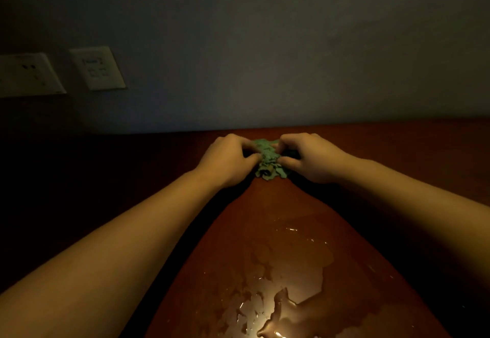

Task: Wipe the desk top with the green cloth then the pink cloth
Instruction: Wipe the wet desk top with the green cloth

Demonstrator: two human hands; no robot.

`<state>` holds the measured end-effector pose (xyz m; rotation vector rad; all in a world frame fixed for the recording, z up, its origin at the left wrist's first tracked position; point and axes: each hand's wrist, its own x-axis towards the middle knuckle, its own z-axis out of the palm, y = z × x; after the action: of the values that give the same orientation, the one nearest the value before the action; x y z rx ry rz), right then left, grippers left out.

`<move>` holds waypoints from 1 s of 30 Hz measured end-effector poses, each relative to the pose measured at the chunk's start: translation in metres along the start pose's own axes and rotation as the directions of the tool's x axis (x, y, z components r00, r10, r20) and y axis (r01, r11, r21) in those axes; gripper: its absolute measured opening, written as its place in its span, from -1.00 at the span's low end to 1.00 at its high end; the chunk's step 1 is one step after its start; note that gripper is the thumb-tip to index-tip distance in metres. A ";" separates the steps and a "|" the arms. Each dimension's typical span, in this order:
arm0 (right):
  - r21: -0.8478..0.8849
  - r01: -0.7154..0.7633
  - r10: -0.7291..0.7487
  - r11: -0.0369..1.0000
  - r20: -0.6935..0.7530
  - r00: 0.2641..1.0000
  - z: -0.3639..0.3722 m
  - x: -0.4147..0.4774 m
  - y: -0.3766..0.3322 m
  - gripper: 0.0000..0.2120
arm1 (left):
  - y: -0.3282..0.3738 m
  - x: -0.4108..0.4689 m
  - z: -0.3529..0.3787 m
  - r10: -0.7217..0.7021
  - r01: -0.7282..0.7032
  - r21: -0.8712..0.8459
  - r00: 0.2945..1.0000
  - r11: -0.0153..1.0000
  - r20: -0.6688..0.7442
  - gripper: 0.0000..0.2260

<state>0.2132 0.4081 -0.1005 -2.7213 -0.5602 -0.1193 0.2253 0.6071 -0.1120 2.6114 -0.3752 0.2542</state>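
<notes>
Green cloth bunched, long axis toward wall, both hands gripping.

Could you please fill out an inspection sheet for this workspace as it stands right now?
Surface: reddish wooden desk top, with a puddle of liquid on its near part.
Job's things: green cloth bunched up near the wall; pink cloth not seen.
Clutter: nothing seen.
Grippers: left hand and right hand both grip the green cloth.
Cables: nothing seen.
Surroundings: plain wall with two socket plates at left; dim lighting.
</notes>
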 end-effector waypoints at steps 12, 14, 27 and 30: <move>0.001 -0.070 0.070 0.998 -0.036 0.997 0.001 0.012 0.000 -0.92 | 0.014 0.006 0.000 -0.052 0.052 -0.008 0.999 0.999 0.014 -0.77; 0.003 -0.035 0.035 0.999 0.014 0.999 -0.003 0.001 -0.001 -0.91 | 0.009 -0.004 -0.003 -0.024 0.025 -0.007 0.999 1.000 0.042 -0.79; 0.004 -0.053 0.053 0.999 -0.030 0.998 0.000 -0.002 -0.009 -0.91 | 0.011 -0.008 -0.007 -0.040 0.040 0.011 0.998 0.999 0.045 -0.80; 0.007 0.018 -0.019 1.000 0.009 1.000 -0.001 -0.018 -0.008 -0.89 | 0.004 -0.021 -0.009 0.003 -0.003 -0.002 0.998 1.000 0.057 -0.79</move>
<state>0.1936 0.4081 -0.0996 -2.7122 -0.5876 -0.1093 0.2029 0.6126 -0.1077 2.6208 -0.3990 0.1809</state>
